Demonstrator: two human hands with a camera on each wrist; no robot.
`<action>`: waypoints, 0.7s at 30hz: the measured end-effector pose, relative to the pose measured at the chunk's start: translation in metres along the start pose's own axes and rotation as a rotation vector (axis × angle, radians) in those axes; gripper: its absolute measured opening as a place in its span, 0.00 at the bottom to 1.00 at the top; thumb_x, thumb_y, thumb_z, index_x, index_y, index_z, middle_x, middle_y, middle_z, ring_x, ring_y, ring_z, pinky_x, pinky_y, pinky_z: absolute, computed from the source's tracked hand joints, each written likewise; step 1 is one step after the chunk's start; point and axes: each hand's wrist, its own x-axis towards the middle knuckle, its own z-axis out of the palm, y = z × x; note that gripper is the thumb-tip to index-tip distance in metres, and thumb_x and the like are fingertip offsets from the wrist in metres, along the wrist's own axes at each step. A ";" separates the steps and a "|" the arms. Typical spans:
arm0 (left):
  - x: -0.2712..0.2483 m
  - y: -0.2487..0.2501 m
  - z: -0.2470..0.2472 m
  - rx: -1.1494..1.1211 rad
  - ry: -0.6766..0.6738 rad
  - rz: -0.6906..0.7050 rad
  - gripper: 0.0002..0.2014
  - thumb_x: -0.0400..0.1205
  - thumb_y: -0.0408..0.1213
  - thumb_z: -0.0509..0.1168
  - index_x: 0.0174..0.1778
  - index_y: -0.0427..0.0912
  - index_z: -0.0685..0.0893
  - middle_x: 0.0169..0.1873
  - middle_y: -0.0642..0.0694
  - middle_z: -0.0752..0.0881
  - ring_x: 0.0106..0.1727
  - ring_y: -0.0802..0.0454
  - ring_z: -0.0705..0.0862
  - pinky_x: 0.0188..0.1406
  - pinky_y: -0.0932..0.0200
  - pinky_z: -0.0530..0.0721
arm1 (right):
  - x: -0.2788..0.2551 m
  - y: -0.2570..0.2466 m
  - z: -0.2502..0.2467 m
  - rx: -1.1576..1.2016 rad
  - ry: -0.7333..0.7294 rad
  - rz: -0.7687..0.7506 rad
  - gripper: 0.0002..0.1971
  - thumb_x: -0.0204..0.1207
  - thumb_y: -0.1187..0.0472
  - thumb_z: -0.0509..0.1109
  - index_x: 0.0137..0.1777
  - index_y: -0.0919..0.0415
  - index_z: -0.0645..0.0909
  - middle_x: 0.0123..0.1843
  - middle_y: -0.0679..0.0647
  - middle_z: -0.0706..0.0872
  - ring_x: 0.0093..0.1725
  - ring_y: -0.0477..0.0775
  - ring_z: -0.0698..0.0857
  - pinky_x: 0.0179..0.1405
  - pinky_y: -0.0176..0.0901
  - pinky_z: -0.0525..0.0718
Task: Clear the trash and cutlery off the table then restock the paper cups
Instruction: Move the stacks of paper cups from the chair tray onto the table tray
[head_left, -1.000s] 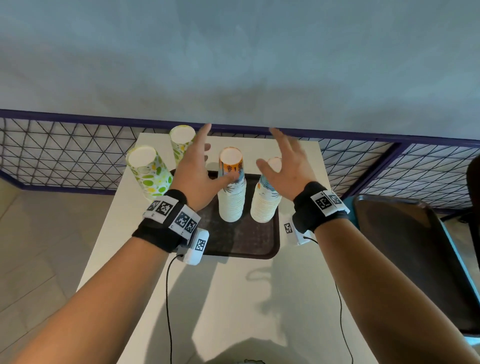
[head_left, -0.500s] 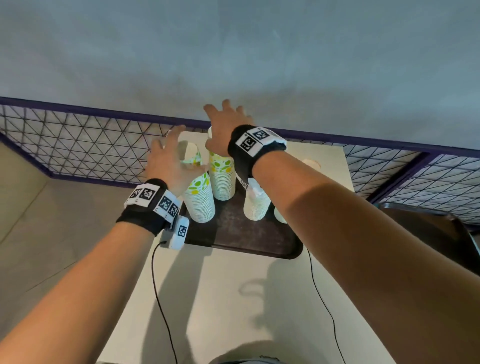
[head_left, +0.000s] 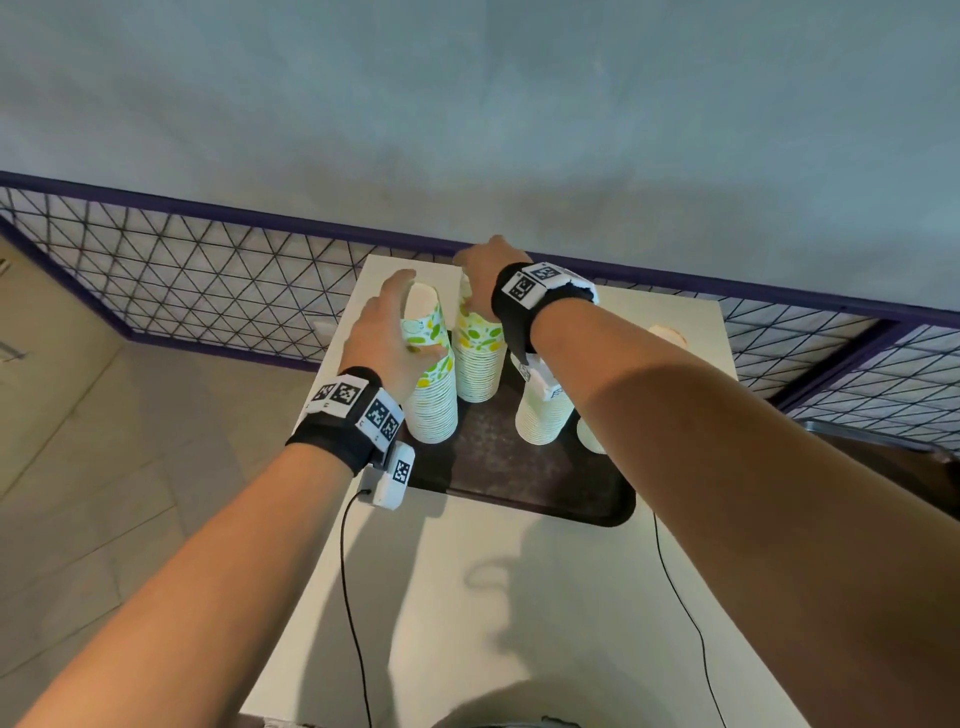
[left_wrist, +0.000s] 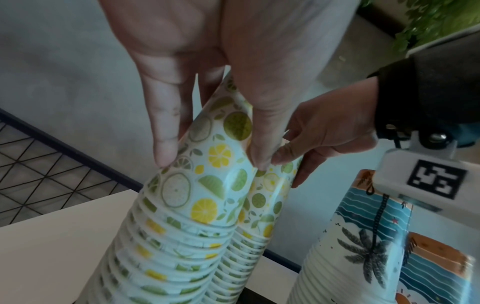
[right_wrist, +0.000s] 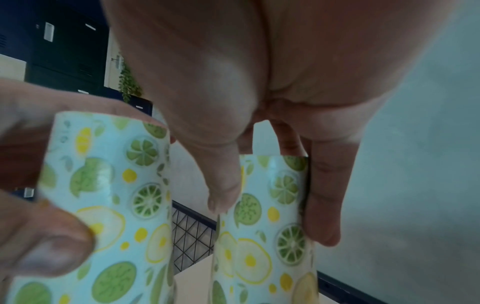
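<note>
Two tall stacks of lemon-and-lime paper cups stand side by side at the left end of a dark tray (head_left: 519, 467). My left hand (head_left: 384, 338) grips the top of the left stack (head_left: 431, 395); thumb and fingers curl round it in the left wrist view (left_wrist: 211, 160). My right hand (head_left: 483, 270) reaches across and grips the top of the right stack (head_left: 478, 358); the right wrist view shows its thumb and fingers (right_wrist: 272, 216) wrapped round that stack (right_wrist: 267, 226). A palm-tree cup stack (head_left: 543, 421) stands under my right wrist.
The tray lies on a white table (head_left: 519, 597) against a purple wire-mesh fence (head_left: 208, 280). Another cup stack (head_left: 589, 436) is mostly hidden by my right forearm, and a single cup (head_left: 667, 335) sits at the far right. Bare floor lies to the left.
Both hands left the palm-tree stacks and moved left to the lemon-and-lime stacks. Half a second ago they hovered at the tops; now their fingers are closed round them.
</note>
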 end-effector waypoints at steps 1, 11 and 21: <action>0.002 0.000 0.000 0.002 -0.005 0.004 0.46 0.73 0.37 0.82 0.84 0.57 0.64 0.76 0.46 0.78 0.74 0.43 0.80 0.71 0.43 0.82 | -0.001 0.001 0.001 -0.011 -0.016 -0.004 0.33 0.79 0.60 0.74 0.84 0.52 0.70 0.78 0.65 0.72 0.69 0.70 0.84 0.63 0.54 0.84; 0.025 -0.002 -0.008 0.008 -0.045 0.055 0.48 0.73 0.33 0.81 0.87 0.52 0.64 0.82 0.48 0.73 0.80 0.45 0.74 0.78 0.48 0.76 | -0.035 0.005 0.012 -0.018 -0.031 -0.087 0.34 0.83 0.58 0.71 0.87 0.50 0.63 0.79 0.67 0.72 0.74 0.69 0.79 0.66 0.56 0.83; 0.031 -0.001 -0.010 0.074 -0.093 0.111 0.49 0.75 0.36 0.81 0.89 0.52 0.61 0.87 0.49 0.68 0.84 0.45 0.70 0.78 0.54 0.69 | -0.056 0.005 0.017 0.012 -0.024 -0.054 0.33 0.83 0.54 0.71 0.86 0.48 0.62 0.77 0.65 0.70 0.64 0.69 0.85 0.61 0.55 0.88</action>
